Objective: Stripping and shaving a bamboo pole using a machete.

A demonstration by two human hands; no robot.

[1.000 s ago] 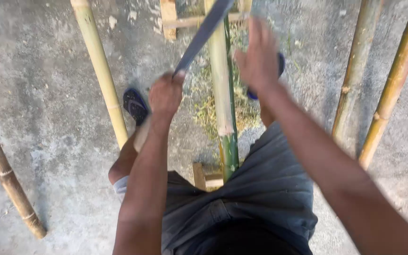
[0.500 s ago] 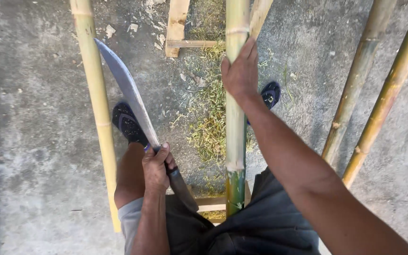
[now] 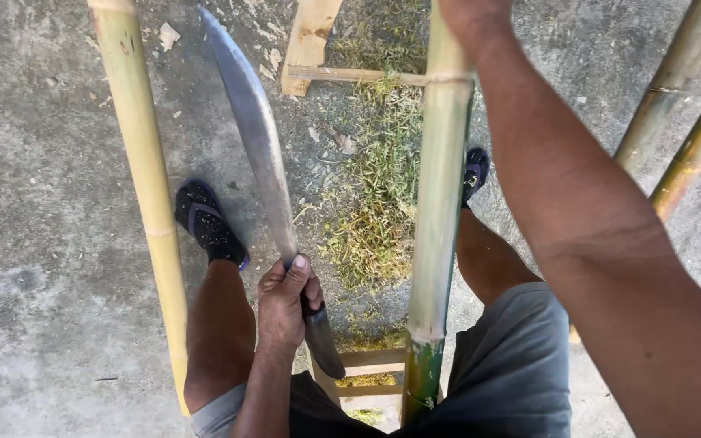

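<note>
Right hand (image 3: pixel 468 12) higher, now half cropped

loose bamboo pole (image 3: pixel 144 186) – left | wooden frame (image 3: pixel 310 45) | green shavings (image 3: pixel 375 203) – on concrete floor (image 3: pixel 34 203)

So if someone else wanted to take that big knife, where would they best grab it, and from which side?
Probably by the dark handle, coming from its butt end near the person's lap. The left hand already wraps the handle's upper part, with the long curved blade pointing away over the concrete, so only the lower handle stub is bare and safe. The right hand holds the bamboo pole.
</note>
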